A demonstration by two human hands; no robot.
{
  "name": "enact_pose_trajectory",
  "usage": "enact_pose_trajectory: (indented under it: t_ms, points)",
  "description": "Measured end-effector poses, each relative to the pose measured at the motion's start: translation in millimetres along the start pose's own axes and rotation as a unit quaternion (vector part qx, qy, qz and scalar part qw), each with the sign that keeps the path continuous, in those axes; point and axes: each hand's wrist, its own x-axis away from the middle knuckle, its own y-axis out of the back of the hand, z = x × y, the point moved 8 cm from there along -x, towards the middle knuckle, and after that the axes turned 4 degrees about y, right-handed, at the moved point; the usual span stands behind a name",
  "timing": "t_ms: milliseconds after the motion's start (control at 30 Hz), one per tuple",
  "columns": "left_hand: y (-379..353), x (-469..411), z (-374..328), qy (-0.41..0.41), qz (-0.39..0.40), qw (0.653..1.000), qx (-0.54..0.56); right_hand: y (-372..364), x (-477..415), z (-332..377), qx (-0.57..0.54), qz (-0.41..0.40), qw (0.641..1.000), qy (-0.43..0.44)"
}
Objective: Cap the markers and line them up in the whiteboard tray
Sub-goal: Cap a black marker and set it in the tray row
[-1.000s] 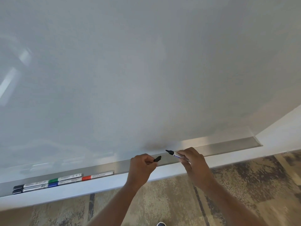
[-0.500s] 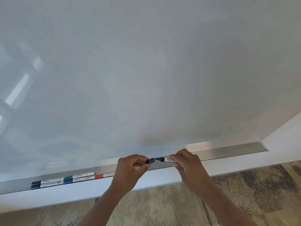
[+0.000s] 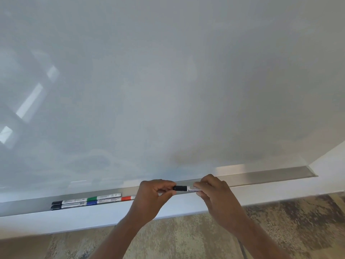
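I hold a black marker [image 3: 189, 188] level just above the metal whiteboard tray [image 3: 270, 176]. My right hand [image 3: 214, 191] grips its white barrel. My left hand [image 3: 155, 193] pinches the black cap [image 3: 179, 188], which sits on the marker's tip. In the tray to the left lie capped markers in two rows: two black-capped ones [image 3: 69, 203], a green one [image 3: 104, 197], a blue one [image 3: 102, 201] and a red one [image 3: 127, 198] partly hidden behind my left hand.
The whiteboard [image 3: 168, 81] fills the upper view, with a white ledge [image 3: 74, 219] under the tray. A white wall [image 3: 334, 159] meets the board at the right. Patterned carpet [image 3: 186, 238] lies below.
My hands came together: the cap in my left hand, apart from the bare tip before, now sits on the marker. The view shifted, so the tray markers appear further right.
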Motion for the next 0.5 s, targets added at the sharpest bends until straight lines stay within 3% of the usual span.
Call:
enact_pose_trajectory:
  t_ms: [500]
  points:
    - [38, 5, 20, -0.021, -0.027, 0.999, 0.034, -30, -19, 39, -0.086, 0.011, 0.996, -0.021]
